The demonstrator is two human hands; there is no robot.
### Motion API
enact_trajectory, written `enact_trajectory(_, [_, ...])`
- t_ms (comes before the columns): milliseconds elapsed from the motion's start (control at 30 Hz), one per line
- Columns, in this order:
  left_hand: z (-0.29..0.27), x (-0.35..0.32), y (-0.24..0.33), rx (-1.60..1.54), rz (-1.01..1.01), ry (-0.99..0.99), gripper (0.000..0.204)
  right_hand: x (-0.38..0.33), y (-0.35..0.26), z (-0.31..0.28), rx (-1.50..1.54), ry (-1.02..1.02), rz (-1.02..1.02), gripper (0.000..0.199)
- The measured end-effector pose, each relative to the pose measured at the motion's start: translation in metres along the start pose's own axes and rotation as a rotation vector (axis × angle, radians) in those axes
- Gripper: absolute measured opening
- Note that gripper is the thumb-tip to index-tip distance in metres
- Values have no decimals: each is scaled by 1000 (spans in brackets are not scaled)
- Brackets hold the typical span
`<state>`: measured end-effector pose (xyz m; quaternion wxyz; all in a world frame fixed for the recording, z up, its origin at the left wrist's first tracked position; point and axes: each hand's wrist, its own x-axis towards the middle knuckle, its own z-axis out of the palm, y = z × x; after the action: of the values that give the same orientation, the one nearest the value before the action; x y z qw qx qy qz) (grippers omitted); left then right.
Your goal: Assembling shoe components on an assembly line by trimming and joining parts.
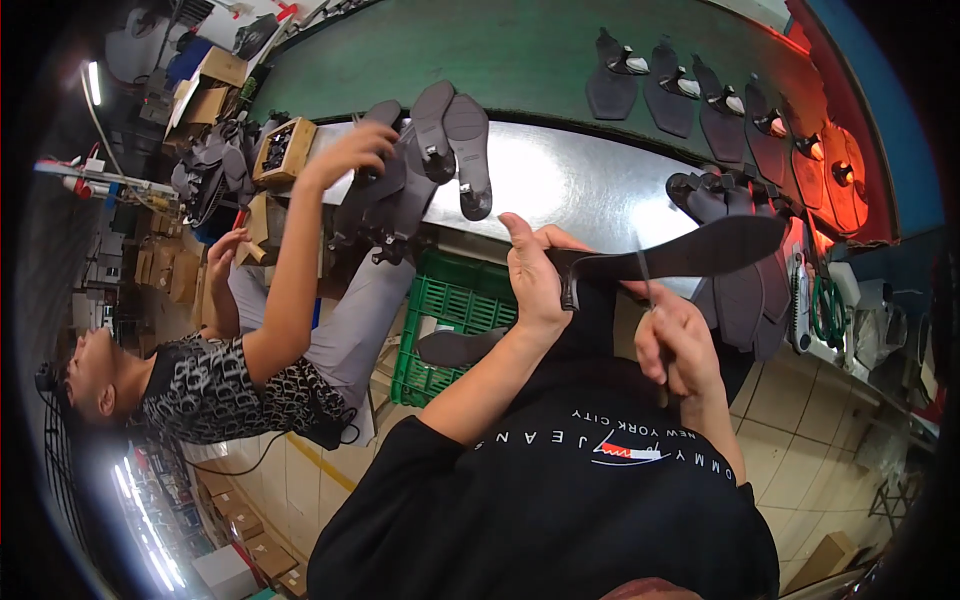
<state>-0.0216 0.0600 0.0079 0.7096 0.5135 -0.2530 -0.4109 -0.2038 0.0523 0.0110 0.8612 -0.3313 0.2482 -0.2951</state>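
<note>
My left hand [537,275] is closed around the heel end of a dark shoe sole [700,247], whose toe end points to the right. The heel [570,285] hangs down beside my palm. In my closed right hand [676,345] is a thin, slim-bladed tool [643,262]. Its tip reaches up against the sole's edge, and its lower end shows below my fist. Motion blur hides what kind of tool it is. Just past my hands, several heeled soles [715,195] lie piled on the right of the metal table [540,165].
A co-worker [240,375] on the left reaches over more heeled soles [432,130]. Beyond the table, a green conveyor belt [480,50] carries a row of soles toward a red-lit opening [850,180]. A green crate [405,370] sits below, left. Green-handled scissors [828,310] are at far right.
</note>
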Motion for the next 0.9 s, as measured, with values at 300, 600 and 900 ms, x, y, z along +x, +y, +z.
enact_trajectory(300, [-10,-27,22,9,-8,-57,94,-2,32,21,-1224,133,-843,7])
enact_trajectory(600, [-13,-5,13,-317,-280,-93,72,-12,31,39,-1221,2,-857,12])
enact_trajectory(900, [2,8,3,-703,-658,-353,54,11,23,30,-1142,162,-603,10])
